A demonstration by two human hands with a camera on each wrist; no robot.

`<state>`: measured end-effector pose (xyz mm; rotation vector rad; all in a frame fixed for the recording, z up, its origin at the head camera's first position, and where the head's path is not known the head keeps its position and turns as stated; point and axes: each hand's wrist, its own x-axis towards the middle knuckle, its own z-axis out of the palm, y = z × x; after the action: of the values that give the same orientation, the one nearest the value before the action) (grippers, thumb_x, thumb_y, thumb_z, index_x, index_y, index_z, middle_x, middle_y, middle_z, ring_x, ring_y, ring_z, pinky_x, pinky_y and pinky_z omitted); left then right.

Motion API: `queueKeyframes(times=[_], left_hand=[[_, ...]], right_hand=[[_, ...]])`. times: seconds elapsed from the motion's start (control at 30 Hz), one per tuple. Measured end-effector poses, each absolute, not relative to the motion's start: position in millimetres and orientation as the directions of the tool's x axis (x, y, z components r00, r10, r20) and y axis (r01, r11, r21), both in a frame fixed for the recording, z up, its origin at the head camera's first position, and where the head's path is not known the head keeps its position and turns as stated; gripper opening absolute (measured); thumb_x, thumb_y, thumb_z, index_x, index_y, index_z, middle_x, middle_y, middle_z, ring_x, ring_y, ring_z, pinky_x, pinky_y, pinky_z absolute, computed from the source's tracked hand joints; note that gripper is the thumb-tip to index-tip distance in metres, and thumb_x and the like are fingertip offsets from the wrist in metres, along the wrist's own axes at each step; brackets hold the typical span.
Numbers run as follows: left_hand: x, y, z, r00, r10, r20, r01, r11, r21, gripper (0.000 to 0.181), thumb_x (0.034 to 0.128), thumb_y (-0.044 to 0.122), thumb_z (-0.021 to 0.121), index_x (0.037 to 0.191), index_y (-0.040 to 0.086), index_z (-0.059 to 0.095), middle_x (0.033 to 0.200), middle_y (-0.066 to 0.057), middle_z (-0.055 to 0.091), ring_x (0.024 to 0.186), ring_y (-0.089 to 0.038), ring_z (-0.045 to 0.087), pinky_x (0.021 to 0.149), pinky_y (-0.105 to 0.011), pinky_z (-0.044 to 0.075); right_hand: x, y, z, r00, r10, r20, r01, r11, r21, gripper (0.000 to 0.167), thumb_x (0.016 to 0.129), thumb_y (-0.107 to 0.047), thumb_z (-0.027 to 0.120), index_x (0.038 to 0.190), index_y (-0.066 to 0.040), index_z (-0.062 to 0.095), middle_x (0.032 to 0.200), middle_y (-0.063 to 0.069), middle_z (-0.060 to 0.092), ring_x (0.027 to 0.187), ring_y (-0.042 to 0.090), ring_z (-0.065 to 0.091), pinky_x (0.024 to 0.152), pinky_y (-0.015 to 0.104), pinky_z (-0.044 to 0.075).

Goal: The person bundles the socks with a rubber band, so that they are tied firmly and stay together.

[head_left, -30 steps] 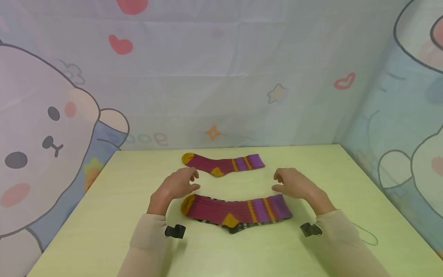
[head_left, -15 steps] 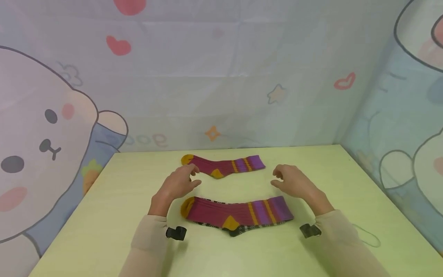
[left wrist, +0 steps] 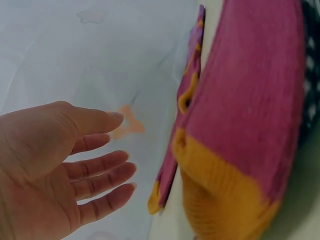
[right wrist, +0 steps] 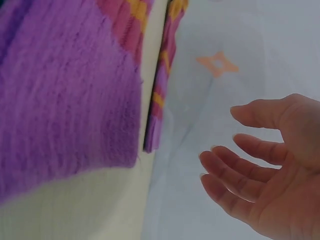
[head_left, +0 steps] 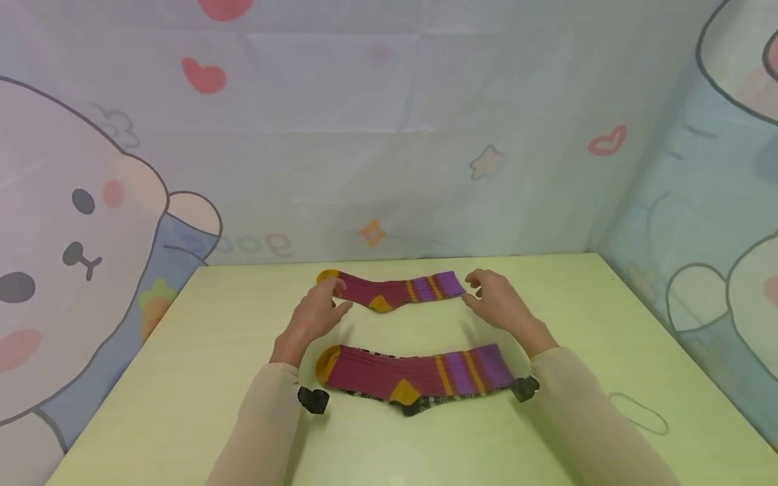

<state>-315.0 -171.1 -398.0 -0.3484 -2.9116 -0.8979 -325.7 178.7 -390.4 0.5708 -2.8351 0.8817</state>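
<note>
A magenta sock with mustard toe and heel and a purple striped cuff, the far sock, lies flat near the table's back edge. Closer in lies a matching near sock, on top of a dark patterned sock that shows only along its edges. My left hand hovers by the far sock's toe, fingers loosely bent and holding nothing; in the left wrist view its fingers are spread apart. By the cuff end, my right hand hangs above the table with relaxed fingers, also holding nothing. Contact with the far sock cannot be made out.
The pale yellow-green table ends at a printed cloth backdrop, which also rises at both sides. A thin greenish loop of cord lies on the right. Each wrist wears a small black camera.
Both hands have moved forward toward the far sock. The right hand has also shifted inward to the left, close to the cuff. The socks lie where they were.
</note>
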Motion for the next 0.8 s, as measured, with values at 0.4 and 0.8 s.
queueKeyframes(times=[0.4,0.8], left_hand=[[-340.7,-181.7,-403.6,-0.980,0.176,0.087,0.193,0.780,0.595,0.054,0.1023,0.025,0.059,0.143,-0.005,0.041,0.129,-0.026,0.056,0.116,-0.038,0.056,0.096,-0.050,0.047],[-361.1,-182.7,-409.4,-0.979,0.138,0.152,0.200,0.798,0.568,0.049,0.1048,0.029,0.054,0.138,-0.006,0.045,0.136,-0.028,0.048,0.120,-0.040,0.051,0.102,-0.051,0.041]], right_hand=[[-352.8,169.4,-402.6,-0.923,-0.307,0.231,-0.384,0.761,-0.523,0.040,0.098,-0.013,0.062,0.128,0.012,0.056,0.117,0.028,0.062,0.103,0.038,0.065,0.082,0.046,0.055],[-374.5,161.0,-411.6,-0.933,-0.276,0.231,-0.356,0.797,-0.488,0.036,0.098,-0.013,0.061,0.124,0.011,0.059,0.116,0.026,0.064,0.105,0.039,0.063,0.087,0.048,0.052]])
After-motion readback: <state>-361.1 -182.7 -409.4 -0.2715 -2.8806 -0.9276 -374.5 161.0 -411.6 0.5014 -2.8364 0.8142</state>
